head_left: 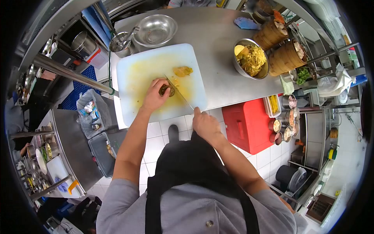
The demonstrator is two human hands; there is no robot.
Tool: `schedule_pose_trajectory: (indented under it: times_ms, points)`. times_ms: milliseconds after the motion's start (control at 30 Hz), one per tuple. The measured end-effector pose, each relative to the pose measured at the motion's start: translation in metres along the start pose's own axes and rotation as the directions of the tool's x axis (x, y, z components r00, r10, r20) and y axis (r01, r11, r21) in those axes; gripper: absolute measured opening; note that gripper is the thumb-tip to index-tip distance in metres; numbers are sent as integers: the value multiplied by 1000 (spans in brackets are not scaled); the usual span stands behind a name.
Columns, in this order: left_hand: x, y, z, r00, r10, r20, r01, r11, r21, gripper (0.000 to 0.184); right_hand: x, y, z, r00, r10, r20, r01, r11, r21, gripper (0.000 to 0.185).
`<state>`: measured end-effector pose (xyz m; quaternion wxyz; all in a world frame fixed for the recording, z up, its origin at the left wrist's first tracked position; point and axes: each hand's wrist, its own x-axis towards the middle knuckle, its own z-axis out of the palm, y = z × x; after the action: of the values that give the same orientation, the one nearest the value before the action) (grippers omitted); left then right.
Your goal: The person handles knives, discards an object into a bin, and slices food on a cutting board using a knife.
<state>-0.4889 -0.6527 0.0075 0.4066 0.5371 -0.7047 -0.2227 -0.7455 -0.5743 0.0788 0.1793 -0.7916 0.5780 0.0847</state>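
Observation:
On the white cutting board (132, 78), stained yellow, my left hand (156, 94) presses a dark brown round piece of food (166, 90) with curled fingers; its exact kind I cannot make out. My right hand (206, 124) is wrapped round the handle of a kitchen knife (180, 93) at the board's right edge. The blade runs up and left, right beside the brown piece, and I cannot tell whether it touches it. A yellowish-brown chunk of food (182, 71) lies farther up the board, with small crumbs near the blade.
A steel bowl of yellow shreds with a lemon piece (252, 60) stands to the right, near bamboo steamers (286, 58). A perforated steel bowl (156, 31) and a pot with utensils (121, 43) sit behind the board. Below the counter's right side is a red box (245, 126).

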Motion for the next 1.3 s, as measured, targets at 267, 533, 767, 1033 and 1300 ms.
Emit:
schedule_pose_trajectory:
  times_ms: [267,533,767,1033,1300]
  points:
    - [34,39,9,989,149,-21,-135,941,309,34,62,28,-27,972,-15,-236,-1,998,-67,33]
    - [44,22,32,973,60,222,-166,852,497,43,69,37,-7,979,-37,-199,27,998,-54,38]
    - [56,25,23,956,24,294,-186,821,540,37,45,21,-23,1000,-18,16,18,999,37,41]
    - [14,23,-20,967,-164,-197,182,981,75,19,32,10,-10,999,-48,0,48,991,127,41]
    - [-5,3,2,1000,-22,-8,22,999,32,19,17,-12,-14,1000,-13,-5,14,991,133,40]
